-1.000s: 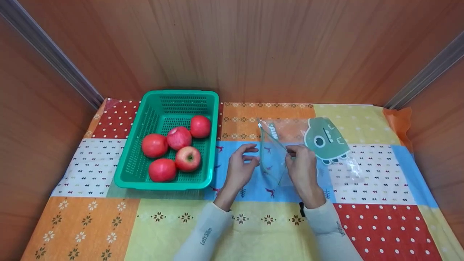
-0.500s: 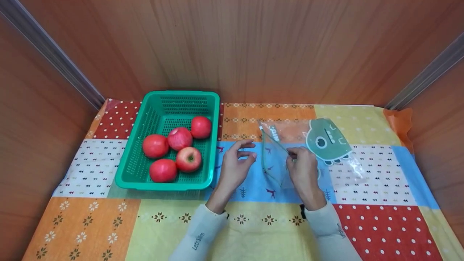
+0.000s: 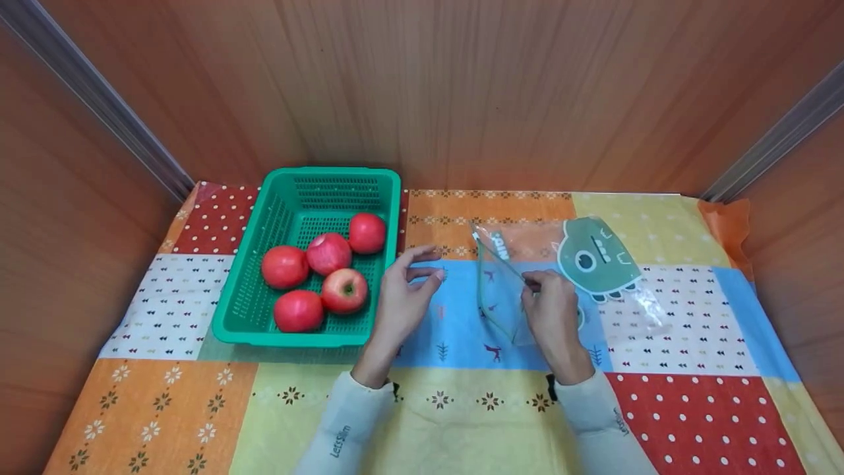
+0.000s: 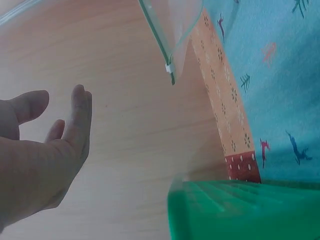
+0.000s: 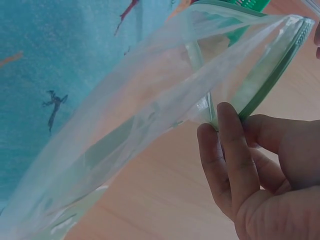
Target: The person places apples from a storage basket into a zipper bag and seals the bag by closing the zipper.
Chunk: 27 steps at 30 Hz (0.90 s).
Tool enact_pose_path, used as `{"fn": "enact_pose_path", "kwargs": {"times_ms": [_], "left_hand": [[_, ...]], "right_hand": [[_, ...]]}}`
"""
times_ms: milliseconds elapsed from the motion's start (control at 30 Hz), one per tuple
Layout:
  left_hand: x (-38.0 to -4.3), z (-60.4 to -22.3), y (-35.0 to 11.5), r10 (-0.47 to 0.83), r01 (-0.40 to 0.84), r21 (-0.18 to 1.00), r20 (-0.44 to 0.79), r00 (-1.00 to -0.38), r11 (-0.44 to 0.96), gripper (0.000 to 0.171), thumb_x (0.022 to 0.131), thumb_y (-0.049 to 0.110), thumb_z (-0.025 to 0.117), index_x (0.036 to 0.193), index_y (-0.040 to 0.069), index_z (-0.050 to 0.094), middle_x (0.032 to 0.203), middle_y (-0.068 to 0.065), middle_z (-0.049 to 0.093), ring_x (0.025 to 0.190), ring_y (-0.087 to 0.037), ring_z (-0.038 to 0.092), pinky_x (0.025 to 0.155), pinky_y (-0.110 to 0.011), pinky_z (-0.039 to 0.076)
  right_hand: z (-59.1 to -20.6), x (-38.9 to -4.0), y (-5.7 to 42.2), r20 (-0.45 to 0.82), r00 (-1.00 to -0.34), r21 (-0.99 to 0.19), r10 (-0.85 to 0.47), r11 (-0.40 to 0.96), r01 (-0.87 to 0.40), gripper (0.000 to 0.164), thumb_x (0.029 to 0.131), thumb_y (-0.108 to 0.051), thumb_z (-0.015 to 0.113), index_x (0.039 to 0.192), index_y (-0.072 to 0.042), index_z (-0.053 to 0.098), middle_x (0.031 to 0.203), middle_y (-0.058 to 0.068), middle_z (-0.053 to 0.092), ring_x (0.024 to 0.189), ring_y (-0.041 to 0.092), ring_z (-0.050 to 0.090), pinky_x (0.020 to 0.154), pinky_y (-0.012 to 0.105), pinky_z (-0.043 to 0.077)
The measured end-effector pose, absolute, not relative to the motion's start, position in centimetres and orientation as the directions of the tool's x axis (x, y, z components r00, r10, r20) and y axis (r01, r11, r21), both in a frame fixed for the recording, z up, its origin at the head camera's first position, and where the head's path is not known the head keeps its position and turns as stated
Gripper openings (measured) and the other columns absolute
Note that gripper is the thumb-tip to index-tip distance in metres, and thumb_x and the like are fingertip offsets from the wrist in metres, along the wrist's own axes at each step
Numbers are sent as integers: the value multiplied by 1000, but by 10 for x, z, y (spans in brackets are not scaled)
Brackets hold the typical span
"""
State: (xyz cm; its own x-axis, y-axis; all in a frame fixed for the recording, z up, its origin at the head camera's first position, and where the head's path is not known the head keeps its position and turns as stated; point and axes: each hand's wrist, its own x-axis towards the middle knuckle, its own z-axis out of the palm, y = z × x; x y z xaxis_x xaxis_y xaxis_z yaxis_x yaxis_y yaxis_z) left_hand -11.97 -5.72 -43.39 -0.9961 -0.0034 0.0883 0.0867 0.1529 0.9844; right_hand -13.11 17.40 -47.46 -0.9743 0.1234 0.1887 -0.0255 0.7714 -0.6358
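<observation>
My right hand (image 3: 552, 310) pinches the green-edged rim of a clear zip bag (image 3: 527, 247). The bag's mouth gapes toward the left, and a green cartoon creature is printed on its far end. In the right wrist view, thumb and fingers grip the rim of the bag (image 5: 145, 110). A white slider (image 4: 169, 68) shows on the bag's edge in the left wrist view. Beside the right wall of a green plastic basket (image 3: 221, 310), my left hand (image 3: 402, 297) hovers with loosely bent fingers and holds nothing. Several red apples (image 3: 345, 290) lie inside the basket.
A patchwork-patterned cloth (image 3: 435, 422) covers the table. Wood-grain panels (image 3: 448, 92) rise behind and on both sides. An orange piece of cloth (image 3: 727, 221) hangs at the table's right edge.
My left hand has moved left, away from the bag's mouth and up to the basket. The right hand keeps its pinch on the bag and stays nearly in place.
</observation>
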Motion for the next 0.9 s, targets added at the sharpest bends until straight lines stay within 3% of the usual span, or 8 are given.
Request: {"fn": "enact_pose_path", "kwargs": {"times_ms": [400, 700, 900], "left_hand": [[-120, -433, -83, -78, 93, 972, 112, -991, 217, 42, 99, 3, 71, 140, -2, 61, 132, -19, 69, 112, -34, 72, 98, -49, 59], [-121, -431, -103, -110, 48, 974, 74, -991, 222, 47, 97, 3, 74, 142, -2, 60, 136, -19, 66, 118, -36, 70, 98, -49, 59], [-123, -433, -118, -118, 13, 955, 50, -992, 296, 50, 94, 3, 77, 142, 0, 60, 140, -18, 65, 123, -38, 67, 103, -51, 56]], "right_hand": [[-477, -129, 175, 193, -974, -636, 118, 771, -33, 26, 95, 6, 70, 120, 10, 74, 111, 28, 76, 99, 43, 75, 89, 55, 60], [-478, -130, 174, 160, -978, -637, 135, 771, 2, 28, 95, 5, 71, 123, 10, 73, 112, 28, 75, 100, 43, 75, 93, 56, 59], [-479, -130, 174, 159, -979, -628, 128, 778, -1, 28, 95, 5, 71, 123, 10, 73, 112, 28, 75, 101, 43, 75, 92, 56, 60]]}}
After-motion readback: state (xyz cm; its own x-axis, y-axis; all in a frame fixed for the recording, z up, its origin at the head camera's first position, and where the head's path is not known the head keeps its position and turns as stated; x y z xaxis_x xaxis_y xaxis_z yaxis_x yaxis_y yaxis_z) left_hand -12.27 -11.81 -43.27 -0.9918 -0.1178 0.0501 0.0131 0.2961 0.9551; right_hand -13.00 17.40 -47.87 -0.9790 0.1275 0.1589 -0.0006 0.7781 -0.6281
